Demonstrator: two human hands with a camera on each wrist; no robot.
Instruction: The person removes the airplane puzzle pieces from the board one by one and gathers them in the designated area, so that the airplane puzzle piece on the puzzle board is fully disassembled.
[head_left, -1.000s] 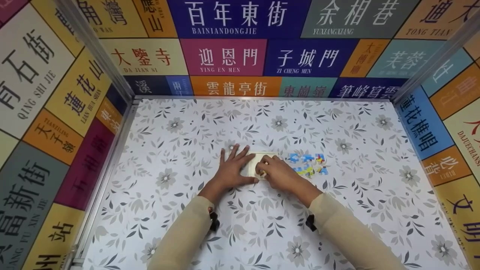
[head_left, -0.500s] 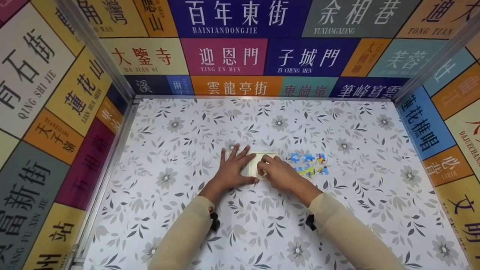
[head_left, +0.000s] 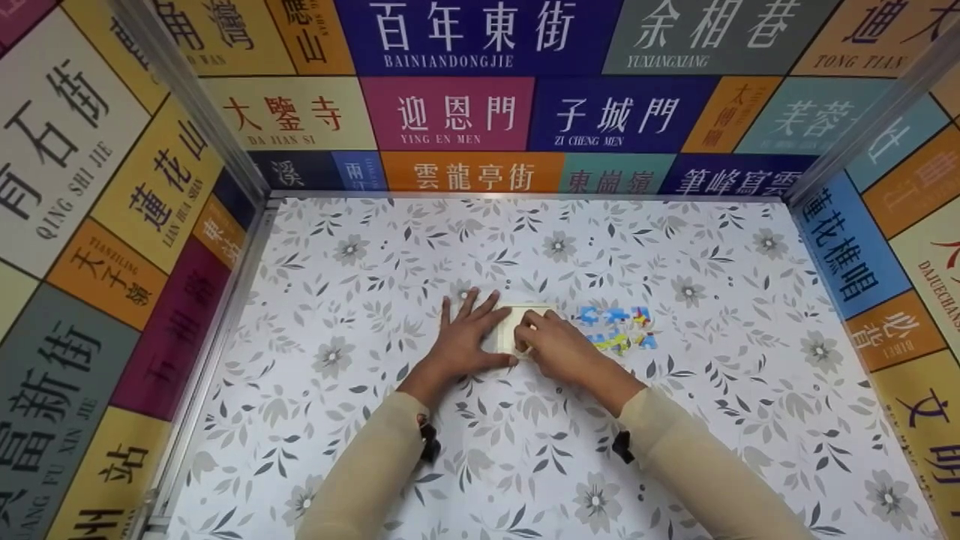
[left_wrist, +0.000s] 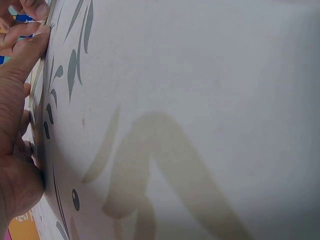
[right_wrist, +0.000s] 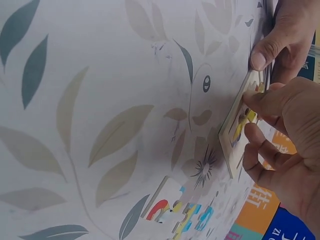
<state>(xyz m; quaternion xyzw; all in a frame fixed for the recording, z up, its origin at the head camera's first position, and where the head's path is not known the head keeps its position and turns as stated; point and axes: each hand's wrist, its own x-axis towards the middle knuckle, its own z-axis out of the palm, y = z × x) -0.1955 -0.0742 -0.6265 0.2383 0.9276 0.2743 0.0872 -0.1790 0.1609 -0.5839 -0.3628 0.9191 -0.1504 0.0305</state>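
Observation:
My left hand [head_left: 466, 343] lies spread with straight fingers at the left of a small pale wooden puzzle tray [head_left: 508, 330]. Its thumb [right_wrist: 260, 59] rests on the tray's near edge in the right wrist view. Over the tray is my right hand [head_left: 561, 349], fingers curled, pinching a small yellow puzzle piece [right_wrist: 250, 116] between thumb and fingertips close to the tray floor. The fingers hide part of that piece. In the left wrist view the left hand [left_wrist: 15, 115] presses down along the tray edge.
Several loose jigsaw pieces [head_left: 616, 315], blue, yellow and red, lie right of the tray. The table [head_left: 360, 420] has a floral leaf-print cover. Panels with large printed characters [head_left: 457, 112] wall in its back and sides.
The right hand's fingers have shifted slightly over the tray, and the yellow seen under them earlier is now hidden in the head view. The left hand stays in place.

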